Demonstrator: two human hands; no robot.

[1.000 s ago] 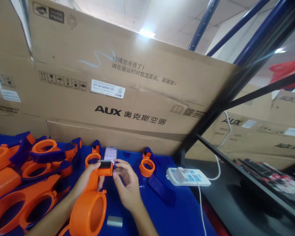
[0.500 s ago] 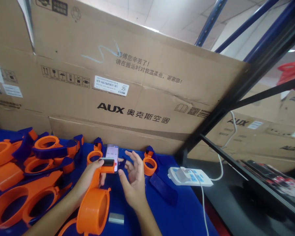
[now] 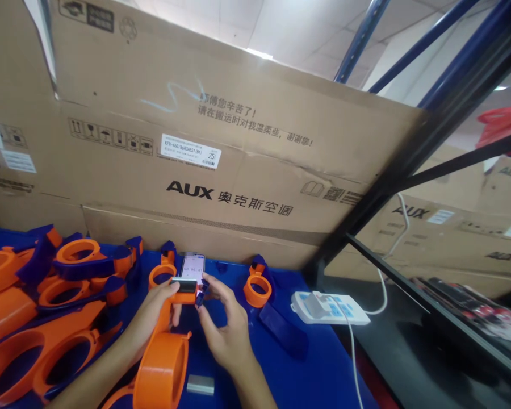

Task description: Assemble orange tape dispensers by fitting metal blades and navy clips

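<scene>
My left hand (image 3: 153,304) is closed around the neck of an orange tape dispenser (image 3: 160,366), its thumb on a black roller-like strip with a silvery edge (image 3: 184,286) at the head. The dispenser's wide ring hangs towards me. Between the thumb and fingers of my right hand (image 3: 227,326) is a small dark blue plastic piece (image 3: 202,293), right beside the dispenser's head; whether the two touch is unclear. Behind them a phone (image 3: 193,264) with a timer on its screen lies partly hidden. A small silvery metal piece (image 3: 200,384) rests on the blue table surface (image 3: 225,392) below my hands.
Several orange and blue dispensers (image 3: 74,250) crowd the left. Another small dispenser (image 3: 256,291) stands right of my hands, near a blue flat part (image 3: 283,331). A white power strip (image 3: 330,307) with cables sits at the right edge. Behind rises a large cardboard box (image 3: 238,153).
My right hand has moved left, bringing the small blue piece up to the dispenser's head, and its fingers have drawn together. My left hand keeps its hold on the dispenser.
</scene>
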